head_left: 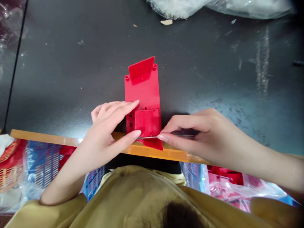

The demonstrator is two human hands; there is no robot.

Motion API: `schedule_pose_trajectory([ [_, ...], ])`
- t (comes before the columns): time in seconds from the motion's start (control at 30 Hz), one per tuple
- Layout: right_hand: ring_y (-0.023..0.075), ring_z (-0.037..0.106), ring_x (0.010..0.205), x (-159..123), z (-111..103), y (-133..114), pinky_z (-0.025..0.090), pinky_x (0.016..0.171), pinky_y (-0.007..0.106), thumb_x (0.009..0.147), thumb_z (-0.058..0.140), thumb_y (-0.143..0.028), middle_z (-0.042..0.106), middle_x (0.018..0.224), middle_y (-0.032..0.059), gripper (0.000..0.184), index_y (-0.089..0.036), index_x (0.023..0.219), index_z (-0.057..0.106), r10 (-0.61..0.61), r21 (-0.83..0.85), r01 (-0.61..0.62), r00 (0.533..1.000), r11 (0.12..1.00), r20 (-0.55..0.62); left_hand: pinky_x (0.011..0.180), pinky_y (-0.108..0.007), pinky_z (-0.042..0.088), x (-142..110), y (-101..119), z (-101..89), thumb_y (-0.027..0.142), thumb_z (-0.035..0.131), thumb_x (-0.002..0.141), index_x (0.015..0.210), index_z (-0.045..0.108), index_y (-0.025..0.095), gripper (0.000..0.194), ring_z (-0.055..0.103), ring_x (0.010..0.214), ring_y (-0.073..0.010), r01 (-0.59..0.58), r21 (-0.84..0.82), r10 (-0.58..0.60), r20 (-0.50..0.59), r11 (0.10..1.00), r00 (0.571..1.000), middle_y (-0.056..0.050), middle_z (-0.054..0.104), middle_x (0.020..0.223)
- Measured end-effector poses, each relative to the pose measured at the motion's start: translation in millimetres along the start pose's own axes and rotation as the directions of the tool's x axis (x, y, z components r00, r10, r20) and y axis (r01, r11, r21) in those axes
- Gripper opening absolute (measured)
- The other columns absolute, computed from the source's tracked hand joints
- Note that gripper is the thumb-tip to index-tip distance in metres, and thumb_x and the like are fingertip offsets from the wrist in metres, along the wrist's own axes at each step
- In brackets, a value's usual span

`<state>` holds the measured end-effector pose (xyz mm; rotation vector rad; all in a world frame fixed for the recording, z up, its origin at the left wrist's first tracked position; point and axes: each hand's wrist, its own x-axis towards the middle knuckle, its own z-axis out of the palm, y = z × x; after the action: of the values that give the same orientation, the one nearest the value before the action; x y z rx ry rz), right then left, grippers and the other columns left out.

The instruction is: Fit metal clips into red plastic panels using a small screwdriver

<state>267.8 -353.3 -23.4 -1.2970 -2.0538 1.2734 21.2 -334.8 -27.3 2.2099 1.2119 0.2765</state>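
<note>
A red plastic part (147,92) lies at the table's front edge, its lower end reaching over the edge. It has a tilted flap at the far end, round screw posts and a raised box-shaped section (147,123) near me. My left hand (111,123) holds the part by its left side, fingers on the plate and thumb at the box's near left corner. Along the box's near edge runs a thin metal rod (149,137). Its right end is pinched between the thumb and forefinger of my right hand (190,128); its left end meets my left thumb.
The dark table (78,76) has an orange-yellow front edge strip (47,136). Clear plastic bags (180,8) lie at the back. Below the edge stand blue baskets (42,161) on the left and bagged red parts (228,180) on the right.
</note>
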Motion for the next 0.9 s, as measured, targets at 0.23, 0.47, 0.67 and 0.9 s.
schedule_pose_trajectory([
  [0.23,0.0054,0.048,0.047,0.2,-3.5,1.5,0.031,0.048,0.023,0.09,0.065,-0.038,0.07,0.065,-0.0051,0.019,-0.025,0.082,0.075,0.029,-0.116,-0.035,0.998,0.993,-0.054,0.102,-0.044,0.028,8.1,-7.3,-15.7,0.045,0.057,0.094,0.137,0.051,0.028,0.047,0.053,0.118,-0.0246,-0.058,0.07,0.055,0.046,0.996,0.997,-0.002,0.064,0.131],
  [0.47,0.0089,0.053,0.05,3.5,-3.9,0.9,0.034,0.052,0.026,0.088,0.067,-0.04,0.066,0.061,-0.0041,0.019,-0.024,0.078,0.073,0.041,-0.087,-0.046,0.998,0.995,-0.055,0.102,-0.044,0.028,18.0,-4.0,-25.1,0.055,0.063,0.088,0.134,0.052,0.022,0.058,0.053,0.115,-0.0264,-0.144,0.117,0.129,0.13,0.983,0.983,-0.006,0.062,0.124],
  [0.67,0.0101,0.052,0.052,5.2,-4.3,4.9,0.035,0.055,0.027,0.085,0.069,-0.043,0.065,0.062,-0.0039,0.022,-0.023,0.076,0.066,0.02,-0.091,-0.027,0.997,0.996,-0.078,0.099,-0.044,0.032,30.1,-7.3,-26.5,0.064,0.063,0.082,0.129,0.056,0.029,0.059,0.056,0.11,-0.0279,-0.151,0.054,0.137,0.204,0.987,0.969,-0.004,0.063,0.121],
  [0.9,0.0068,0.044,0.046,8.9,-6.6,6.2,0.034,0.054,0.026,0.084,0.07,-0.04,0.063,0.058,-0.0067,0.023,-0.022,0.07,0.065,0.054,-0.02,-0.055,0.998,0.998,-0.021,0.102,-0.05,0.032,42.6,-3.2,-29.1,0.059,0.073,0.073,0.12,0.057,0.027,0.059,0.059,0.108,-0.0291,-0.06,0.011,0.054,0.297,0.998,0.953,-0.003,0.066,0.116],
])
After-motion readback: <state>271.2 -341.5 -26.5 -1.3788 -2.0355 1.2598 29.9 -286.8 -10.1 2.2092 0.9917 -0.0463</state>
